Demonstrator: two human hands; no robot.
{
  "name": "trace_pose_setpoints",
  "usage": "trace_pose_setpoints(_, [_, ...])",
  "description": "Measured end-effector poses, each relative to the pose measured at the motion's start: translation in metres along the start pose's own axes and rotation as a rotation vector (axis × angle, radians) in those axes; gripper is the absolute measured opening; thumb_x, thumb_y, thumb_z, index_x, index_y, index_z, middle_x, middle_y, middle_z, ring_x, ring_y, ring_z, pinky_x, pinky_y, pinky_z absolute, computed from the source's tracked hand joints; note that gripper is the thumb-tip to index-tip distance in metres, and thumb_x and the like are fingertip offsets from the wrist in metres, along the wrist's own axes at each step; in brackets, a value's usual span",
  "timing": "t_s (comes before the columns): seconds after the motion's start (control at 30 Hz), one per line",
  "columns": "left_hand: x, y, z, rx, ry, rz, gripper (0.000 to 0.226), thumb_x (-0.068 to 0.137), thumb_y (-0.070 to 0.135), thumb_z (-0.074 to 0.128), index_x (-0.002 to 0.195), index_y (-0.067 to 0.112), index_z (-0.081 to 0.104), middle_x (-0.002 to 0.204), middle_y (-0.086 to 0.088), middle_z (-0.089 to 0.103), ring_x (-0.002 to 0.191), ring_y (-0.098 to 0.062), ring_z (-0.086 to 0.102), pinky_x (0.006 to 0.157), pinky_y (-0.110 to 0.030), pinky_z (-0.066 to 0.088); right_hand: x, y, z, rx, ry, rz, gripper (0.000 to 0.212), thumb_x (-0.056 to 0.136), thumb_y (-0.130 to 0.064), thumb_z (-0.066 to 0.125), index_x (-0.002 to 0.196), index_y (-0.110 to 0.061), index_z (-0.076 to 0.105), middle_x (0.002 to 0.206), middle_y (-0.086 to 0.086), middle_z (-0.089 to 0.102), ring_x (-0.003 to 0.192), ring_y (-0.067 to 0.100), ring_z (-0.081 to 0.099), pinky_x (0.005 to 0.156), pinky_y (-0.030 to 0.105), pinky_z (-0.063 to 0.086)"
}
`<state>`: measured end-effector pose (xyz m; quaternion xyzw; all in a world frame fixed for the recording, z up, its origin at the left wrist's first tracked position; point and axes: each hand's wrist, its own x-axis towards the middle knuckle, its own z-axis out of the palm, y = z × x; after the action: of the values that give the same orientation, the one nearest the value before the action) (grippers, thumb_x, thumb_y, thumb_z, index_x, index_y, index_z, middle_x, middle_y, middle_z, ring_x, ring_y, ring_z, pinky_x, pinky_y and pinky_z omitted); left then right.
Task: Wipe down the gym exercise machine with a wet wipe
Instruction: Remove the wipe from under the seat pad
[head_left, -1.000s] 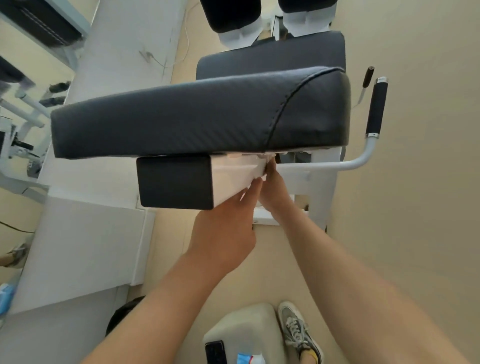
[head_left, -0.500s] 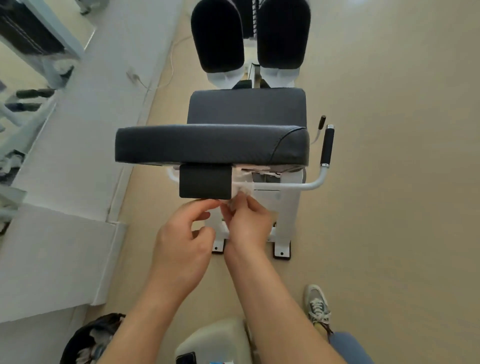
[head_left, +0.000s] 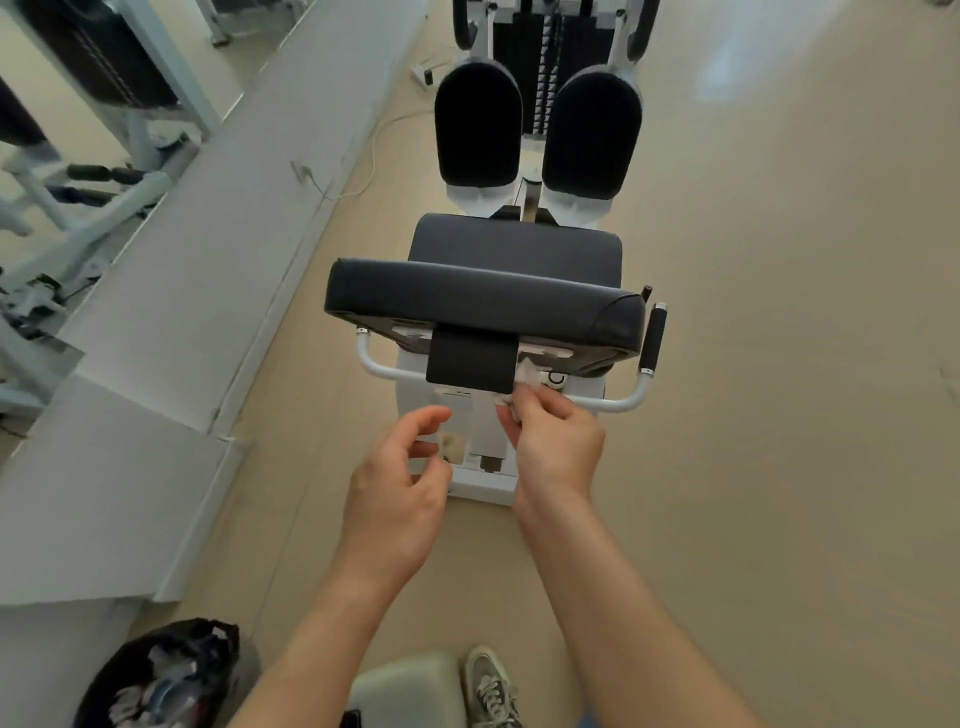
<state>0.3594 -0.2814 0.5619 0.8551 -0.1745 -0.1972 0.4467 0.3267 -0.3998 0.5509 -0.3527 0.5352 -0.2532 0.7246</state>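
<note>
The gym machine (head_left: 485, 306) stands ahead, seen from behind: a dark padded backrest, a dark seat, two black oval pads beyond, white frame and handlebar. My right hand (head_left: 553, 441) pinches a crumpled white wet wipe (head_left: 522, 382) just below the backrest, beside the black bracket block (head_left: 471, 366). My left hand (head_left: 400, 483) hovers to the left with loosely curled fingers, holding nothing and clear of the machine.
A black-gripped handle (head_left: 653, 338) rises at the machine's right. A white ledge (head_left: 171, 322) runs along the left under a mirror. A black bin bag (head_left: 161, 675) with rubbish sits bottom left. A sneaker (head_left: 491, 686) and a pale stool (head_left: 410, 691) are near my feet.
The view pulled back from the machine. My left hand came off the bracket and hangs free. My right hand drew back from under the backrest, still holding the wipe.
</note>
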Motion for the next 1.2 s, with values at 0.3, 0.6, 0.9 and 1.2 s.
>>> trace_pose_setpoints(0.3, [-0.031,0.047,0.021,-0.792,-0.074,-0.211,0.04,0.085,0.035,0.059,0.118,0.013,0.063,0.106,-0.012,0.069,0.092,-0.02,0.067,0.083,-0.037,0.054,-0.024,-0.052,-0.059,-0.071,-0.706,0.221,0.016,0.078,-0.015,0.066,0.088,-0.004,0.074,0.085,0.013,0.072,0.077,0.021,0.069,0.072,0.03,0.056])
trace_pose_setpoints(0.6, [-0.091,0.079,0.046,-1.041,0.461,-0.3,0.021,0.089,-0.004,0.055,0.086,0.012,0.068,0.067,-0.007,0.064,0.049,-0.011,0.053,0.044,-0.02,0.044,-0.035,-0.08,-0.066,-0.248,-0.941,0.4,0.017,0.089,0.007,0.055,0.092,-0.005,0.066,0.086,0.015,0.07,0.07,0.017,0.065,0.059,0.022,0.055])
trace_pose_setpoints(0.9, [-0.173,0.063,0.005,-1.223,0.601,-0.346,0.026,0.081,0.006,0.051,0.098,0.003,0.07,0.064,-0.006,0.058,0.056,-0.015,0.056,0.048,-0.02,0.042,-0.087,-0.046,-0.049,-0.667,-1.537,0.247,0.025,0.088,-0.001,0.065,0.113,-0.002,0.068,0.096,0.018,0.073,0.08,0.019,0.068,0.07,0.021,0.053])
trace_pose_setpoints(1.2, [-0.245,0.019,-0.031,-0.699,0.986,-0.408,0.009,0.087,0.018,0.068,0.095,0.017,0.073,0.073,0.002,0.068,0.068,-0.012,0.055,0.063,-0.028,0.047,-0.161,0.033,-0.03,-0.912,-1.659,0.133,0.011,0.087,-0.023,0.07,0.077,-0.019,0.072,0.075,0.005,0.066,0.068,0.012,0.059,0.06,0.022,0.047])
